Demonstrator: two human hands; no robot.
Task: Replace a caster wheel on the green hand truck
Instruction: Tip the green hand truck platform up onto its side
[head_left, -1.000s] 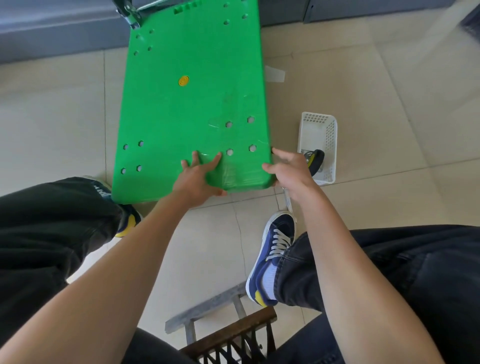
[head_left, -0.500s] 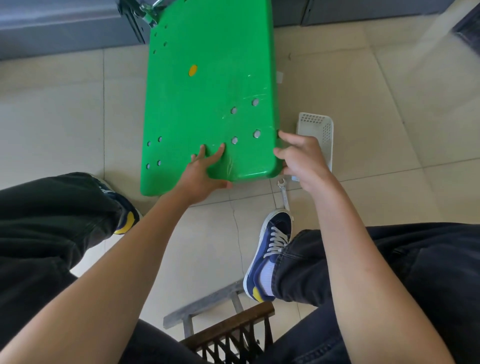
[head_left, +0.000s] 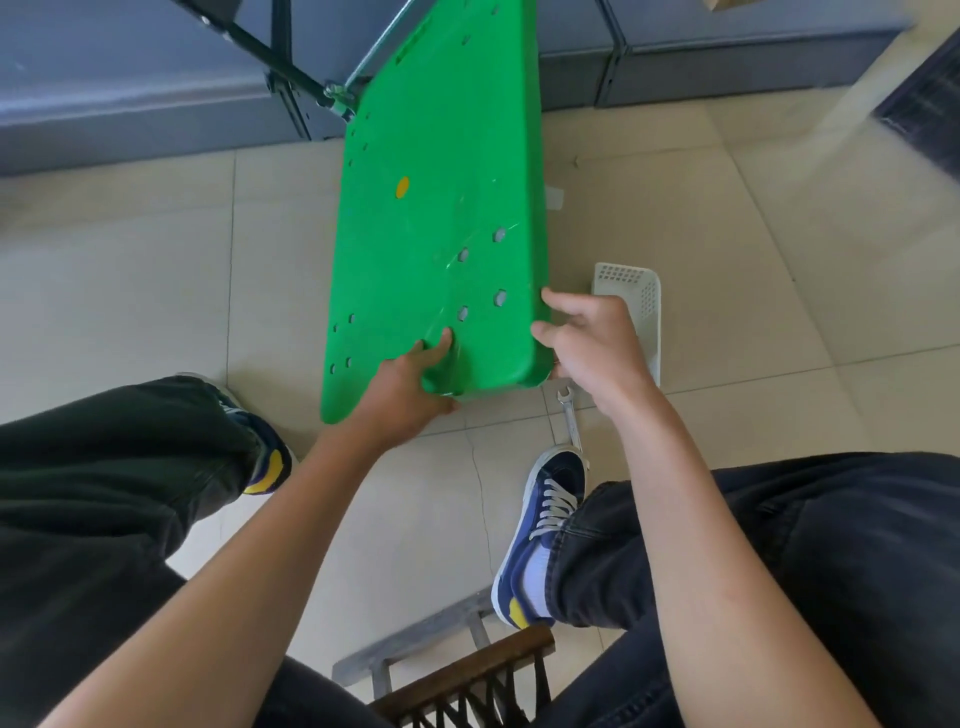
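Green hand truck (head_left: 441, 208): one, both hands gripping its near edge, left hand (head_left: 405, 382), right hand (head_left: 592, 343); one wrench (head_left: 570, 415) and one basket (head_left: 644, 296) lying on tiled floor (head_left: 156, 270).

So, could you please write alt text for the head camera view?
A seated person's left hand and right hand grip the near edge of a green hand truck platform, tilted up off the tiled floor. A wrench and white basket lie beside it.
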